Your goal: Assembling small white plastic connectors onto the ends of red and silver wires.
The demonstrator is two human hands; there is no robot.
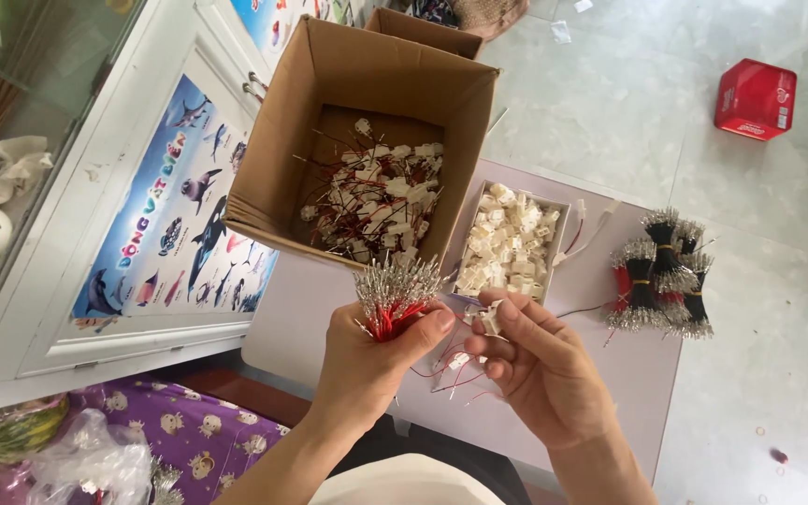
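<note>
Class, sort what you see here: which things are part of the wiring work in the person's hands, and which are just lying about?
In use:
left hand gripping red wire bundle
right hand pinching white connector
tray of white connectors
cardboard box of wired connectors
black and red wire bundles

Lying about:
red tin
sea-animal poster
purple cloth

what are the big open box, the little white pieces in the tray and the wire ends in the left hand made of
Open box: brown corrugated cardboard by the look, matte, with folded flaps and raw edges.
White pieces: likely moulded plastic, off-white with a slight sheen and blocky shapes.
Wire bundle in the left hand: red insulation, probably plastic, tipped with silvery ends that glint like bare metal.
The right hand pinches one white piece.
</note>
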